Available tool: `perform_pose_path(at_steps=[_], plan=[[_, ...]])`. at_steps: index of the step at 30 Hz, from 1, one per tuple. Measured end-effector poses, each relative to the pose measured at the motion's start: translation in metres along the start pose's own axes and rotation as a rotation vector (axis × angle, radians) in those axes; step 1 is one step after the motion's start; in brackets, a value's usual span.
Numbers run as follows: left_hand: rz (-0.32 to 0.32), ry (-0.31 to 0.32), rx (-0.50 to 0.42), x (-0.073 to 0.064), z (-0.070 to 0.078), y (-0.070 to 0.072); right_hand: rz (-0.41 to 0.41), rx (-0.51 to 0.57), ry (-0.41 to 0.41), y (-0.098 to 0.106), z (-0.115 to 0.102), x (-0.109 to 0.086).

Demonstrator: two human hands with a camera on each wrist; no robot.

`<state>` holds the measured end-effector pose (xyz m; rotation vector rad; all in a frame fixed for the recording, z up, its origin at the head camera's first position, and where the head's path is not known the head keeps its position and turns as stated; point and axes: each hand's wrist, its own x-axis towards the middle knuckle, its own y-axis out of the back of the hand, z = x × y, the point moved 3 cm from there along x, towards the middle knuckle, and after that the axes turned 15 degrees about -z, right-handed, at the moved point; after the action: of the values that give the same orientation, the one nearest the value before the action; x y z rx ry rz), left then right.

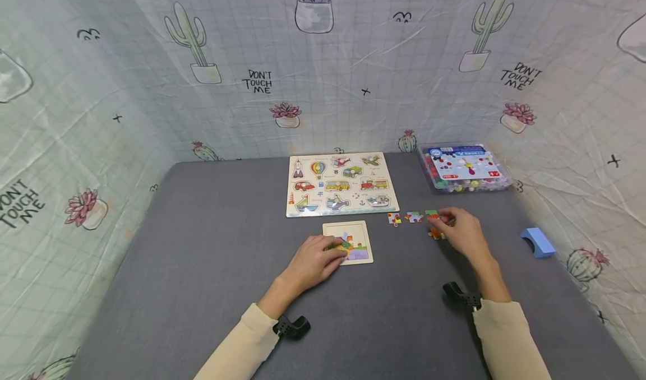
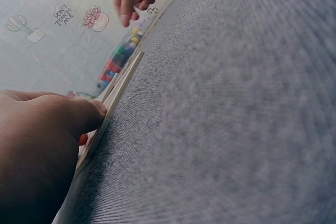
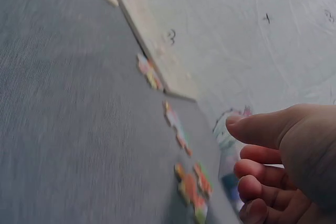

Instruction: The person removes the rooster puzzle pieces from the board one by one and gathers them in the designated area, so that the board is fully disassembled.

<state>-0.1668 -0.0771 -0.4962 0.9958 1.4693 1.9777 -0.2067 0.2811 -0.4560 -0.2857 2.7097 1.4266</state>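
Observation:
My left hand point(image 1: 314, 259) rests at the left side of a small wooden jigsaw board point(image 1: 369, 251), fingers and thumb over its partly filled picture. In the left wrist view the thumb point(image 2: 86, 114) lies at the board's edge, while the other fingers are mostly hidden. Over to the right, my right hand point(image 1: 463, 231) hovers by several loose jigsaw pieces, its fingers loosely bent with nothing between them in the right wrist view. An orange piece point(image 1: 435, 233) and a green-and-red piece point(image 1: 431, 213) lie closest to it. Farther left are a blue-and-orange piece point(image 1: 414, 217) and a yellow-and-red piece point(image 1: 394, 219).
Behind the small board lies a larger wooden vehicle puzzle point(image 1: 323, 200). A clear plastic box of colourful parts point(image 1: 464, 170) stands at the back right, and a blue arch block point(image 1: 538, 242) sits near the right edge. Patterned cloth point(image 1: 353, 60) walls in the grey table point(image 1: 217, 245).

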Motion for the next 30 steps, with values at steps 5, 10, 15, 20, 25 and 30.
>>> perform_pose_path(at_steps=[5,10,15,20,25,30], plan=[[0.017,0.002,-0.031,-0.001,0.000,0.001,-0.008,0.022,0.037,-0.004,-0.019,0.011],[0.036,0.009,-0.039,-0.002,0.001,0.001,-0.013,0.043,0.100,-0.011,-0.039,0.020],[0.043,0.001,-0.049,-0.002,0.001,0.000,-0.006,0.054,0.147,-0.020,-0.061,0.025],[0.031,0.006,-0.060,-0.002,0.000,-0.002,-0.012,0.066,0.174,-0.031,-0.078,0.029],[0.041,0.007,-0.051,-0.001,-0.001,-0.003,-0.030,0.059,0.203,-0.044,-0.090,0.030],[0.074,0.006,-0.043,-0.001,-0.002,-0.004,-0.057,0.069,0.251,-0.055,-0.101,0.030]])
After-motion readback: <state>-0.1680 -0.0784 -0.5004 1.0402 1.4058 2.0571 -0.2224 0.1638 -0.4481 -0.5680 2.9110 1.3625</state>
